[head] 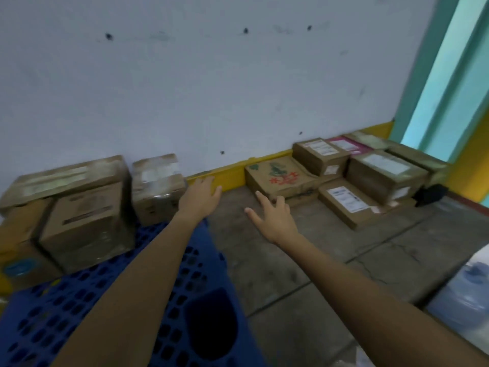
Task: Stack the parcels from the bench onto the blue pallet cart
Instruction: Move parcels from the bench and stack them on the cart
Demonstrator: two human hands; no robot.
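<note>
- Hands reach forward, both empty: left hand [201, 198] flat with fingers straight, right hand [275, 221] palm down with fingers spread wide.
- Left hand hovers past the far right corner of the blue pallet cart [79, 308], just beside a taped cardboard box [157, 185] at the cart's far edge.
- Large cardboard parcel [84, 226] stands on the cart's far left among other boxes.
- Remaining parcels lie grouped on the concrete surface [330, 260] along the far wall, right of the cart.
- Right hand's fingertips reach the near corner of a printed carton [280, 178]; contact cannot be confirmed.
- Labelled flat parcel [346, 205] lies just right of that carton.
</note>
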